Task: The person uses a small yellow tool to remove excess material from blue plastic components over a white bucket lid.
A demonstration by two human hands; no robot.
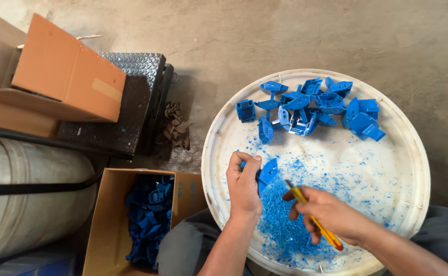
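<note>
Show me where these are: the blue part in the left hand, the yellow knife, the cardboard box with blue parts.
blue part (269,171), head view, its flat wing.
yellow knife (322,231), head view, handle below fingers.
cardboard box (101,225), head view, left inner wall.

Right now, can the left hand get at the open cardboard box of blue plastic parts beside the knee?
Probably yes: the open cardboard box lies uncovered beside the left hand, but its fingers already hold a blue plastic part.

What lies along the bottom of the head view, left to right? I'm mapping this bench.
Grey drum → cardboard box of blue parts → left hand holding a blue part → right hand holding a yellow knife.
</note>
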